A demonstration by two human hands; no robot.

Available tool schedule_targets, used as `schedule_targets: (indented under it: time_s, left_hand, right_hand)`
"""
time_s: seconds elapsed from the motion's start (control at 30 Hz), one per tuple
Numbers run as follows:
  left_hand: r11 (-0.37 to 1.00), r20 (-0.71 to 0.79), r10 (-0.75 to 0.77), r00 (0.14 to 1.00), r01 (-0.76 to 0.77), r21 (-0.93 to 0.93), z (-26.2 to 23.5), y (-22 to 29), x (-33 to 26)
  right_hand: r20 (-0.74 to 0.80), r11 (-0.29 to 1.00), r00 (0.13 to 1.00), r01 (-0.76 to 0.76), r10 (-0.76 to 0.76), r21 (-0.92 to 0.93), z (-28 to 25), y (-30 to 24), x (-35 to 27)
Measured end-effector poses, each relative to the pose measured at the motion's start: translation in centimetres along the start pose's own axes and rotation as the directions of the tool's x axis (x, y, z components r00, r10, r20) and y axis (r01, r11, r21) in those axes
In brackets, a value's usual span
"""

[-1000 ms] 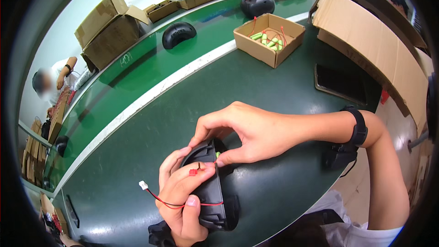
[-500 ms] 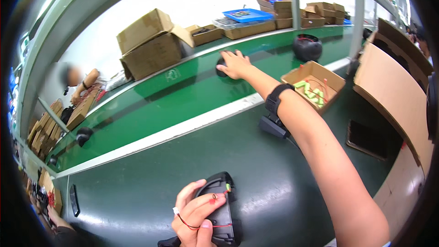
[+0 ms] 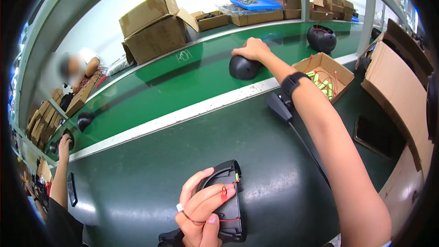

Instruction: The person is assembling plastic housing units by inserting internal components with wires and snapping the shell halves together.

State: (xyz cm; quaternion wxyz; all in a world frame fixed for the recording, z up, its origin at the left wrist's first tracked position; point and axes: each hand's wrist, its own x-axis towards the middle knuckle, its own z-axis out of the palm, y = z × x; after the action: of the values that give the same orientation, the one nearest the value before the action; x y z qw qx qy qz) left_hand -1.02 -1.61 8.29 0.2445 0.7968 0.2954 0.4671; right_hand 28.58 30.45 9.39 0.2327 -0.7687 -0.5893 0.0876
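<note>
My left hand is closed round a black curved plastic housing, its hollow inner side facing up. A thin red and dark wire with a small white connector runs over my fingers, and a small green piece sits at the housing's upper end. Across the bench, my right arm reaches over the green belt. There my right hand grips the top of a black rounded shell, its fingertips partly hidden behind it. A dark band with a black device is on my right wrist.
A cardboard tray of green cells with red wires stands right of my forearm. Another black round shell is farther along the belt. A dark flat phone-like slab lies at right. At left, a co-worker's hand reaches onto the belt.
My right hand has closed on the black shell, which shows larger and nearer the belt's front edge. My left hand keeps its hold. A co-worker's arm has come in at the left.
</note>
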Motion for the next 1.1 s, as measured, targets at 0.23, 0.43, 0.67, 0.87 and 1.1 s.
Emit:
schedule_targets:
  time_s: [0.23,0.43,0.67,0.87,1.1]
  left_hand:
    - [0.996,-0.115,0.090,0.989,-0.090,0.005,0.4,-1.7,-0.6]
    - [0.996,-0.187,0.059,0.981,-0.070,-0.056,0.3,-1.4,0.0]
    - [0.988,-0.004,0.100,0.995,-0.100,-0.116,1.6,0.7,-0.5]
    - [0.994,-0.023,0.088,0.996,-0.089,-0.060,2.0,0.9,-0.9]
    - [0.990,0.035,0.089,0.995,-0.084,-0.112,2.2,1.8,-0.9]
  right_hand:
    - [-0.430,0.695,0.726,0.669,-0.537,0.263,-0.8,1.4,-11.1]
    - [-0.117,0.263,0.820,0.310,-0.561,0.913,-1.5,4.9,-27.3]
    - [0.083,0.160,0.789,0.019,-0.608,0.987,-2.4,3.0,-35.2]
    - [0.069,0.349,0.820,0.164,-0.568,0.923,-4.4,2.3,-35.8]
    - [0.207,0.486,0.838,0.078,-0.505,0.871,-5.1,2.5,-35.8]
